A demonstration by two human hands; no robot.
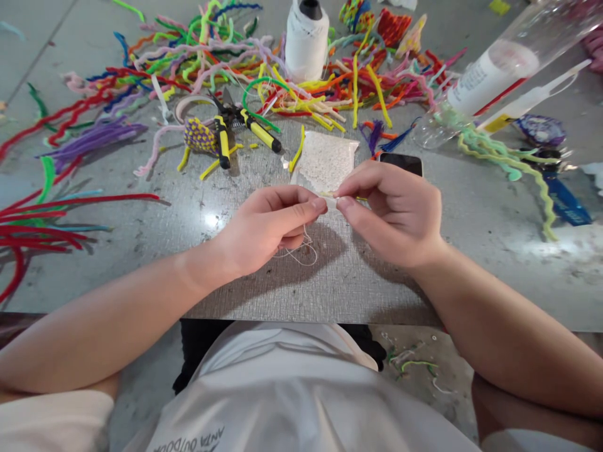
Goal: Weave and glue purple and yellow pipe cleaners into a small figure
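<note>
Just above the tabletop, my left hand point(276, 220) and my right hand point(398, 210) meet with thumbs and forefingers pinched. Between their fingertips is a small white piece point(331, 203), too small to make out in full, with a bit of yellow beside it. Thin white thread point(308, 254) hangs in loose loops below my left fingers. Right behind the fingertips lies a clear bag of tiny white beads point(328, 156). A dark-screened phone point(401, 164) is partly hidden behind my right hand.
Yellow-handled pliers point(223, 141) lie beside a purple-and-yellow woven piece point(200, 135). A white thread spool point(307, 44) stands among many coloured fuzzy stems point(221, 53). Red stems point(42, 220) spread at left. On the right are a clear plastic bottle point(546, 37) and a blue strap point(568, 194).
</note>
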